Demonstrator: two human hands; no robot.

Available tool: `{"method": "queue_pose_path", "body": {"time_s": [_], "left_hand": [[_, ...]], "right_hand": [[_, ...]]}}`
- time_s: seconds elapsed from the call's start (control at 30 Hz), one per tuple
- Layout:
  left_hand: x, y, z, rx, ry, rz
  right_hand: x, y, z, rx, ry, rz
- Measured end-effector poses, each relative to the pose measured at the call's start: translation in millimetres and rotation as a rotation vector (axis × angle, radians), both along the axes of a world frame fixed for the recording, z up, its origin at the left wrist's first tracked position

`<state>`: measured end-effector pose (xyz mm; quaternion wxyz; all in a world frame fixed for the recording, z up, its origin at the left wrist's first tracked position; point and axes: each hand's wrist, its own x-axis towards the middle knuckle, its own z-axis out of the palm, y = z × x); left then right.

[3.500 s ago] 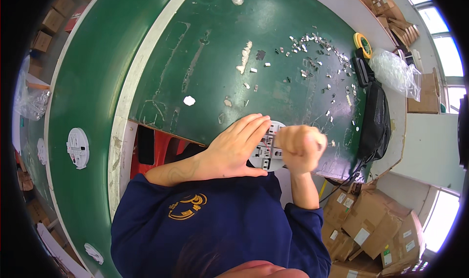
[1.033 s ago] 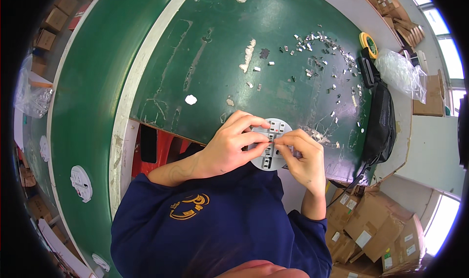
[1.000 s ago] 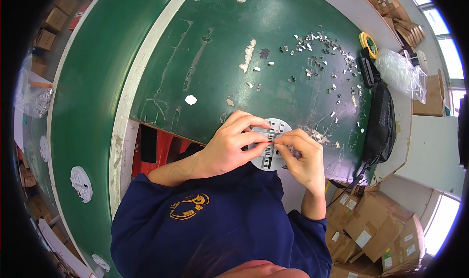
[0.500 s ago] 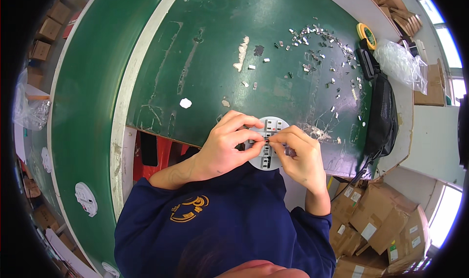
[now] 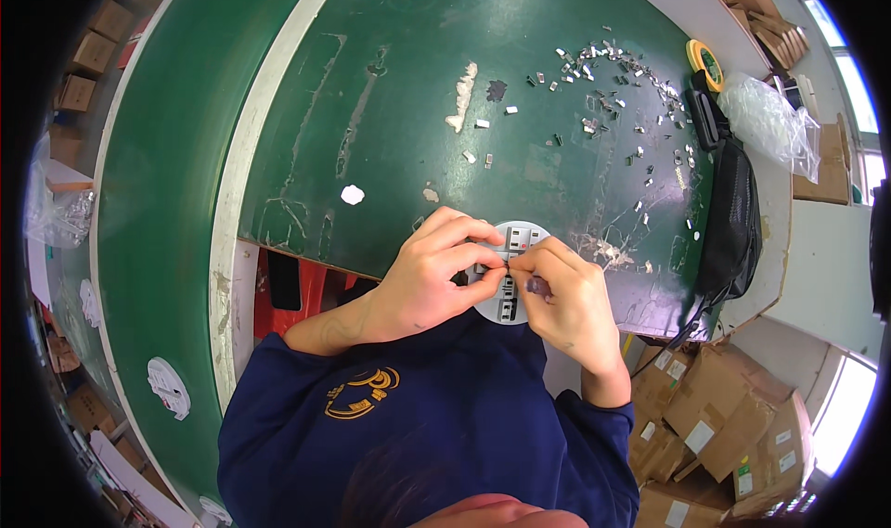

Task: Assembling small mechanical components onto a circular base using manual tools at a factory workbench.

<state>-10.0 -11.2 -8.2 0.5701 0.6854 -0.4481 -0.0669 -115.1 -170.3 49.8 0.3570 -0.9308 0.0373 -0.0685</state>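
Note:
A round light-grey disc with rectangular slots and dark and metal parts down its middle sits at the table's near edge, before my body. Over its left side, my left hand is closed, thumb and forefinger pinched at the disc's centre. My right hand comes in from the right, also pinched, its fingertips meeting the left ones. Whatever lies between the fingertips is too small and covered to make out. A dark purplish thing shows under the curled right fingers; its kind is unclear.
Many small metal clips lie scattered across the green table. At its right edge are a yellow tape roll, a clear plastic bag and a black bag. Another white disc rests on the left green surface. Cardboard boxes stand lower right.
My right hand has turned slightly, with its curled fingers lower and closer to the disc. My left hand keeps its pinch in nearly the same place. The view has shifted a little.

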Motion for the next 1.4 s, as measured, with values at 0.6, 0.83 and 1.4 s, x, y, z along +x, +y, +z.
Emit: {"method": "queue_pose_path", "body": {"time_s": [0.6,0.83,1.4], "left_hand": [[5,2,3,0.023,0.022,-0.031],[4,7,4,0.025,0.016,-0.102],[10,0,4,0.115,-0.120,-0.247]], "right_hand": [[-1,4,-16,0.011,-0.112,-0.016],[1,5,8,0.522,-0.247,-0.120],[23,27,-23,0.762,-0.638,0.074]]}}
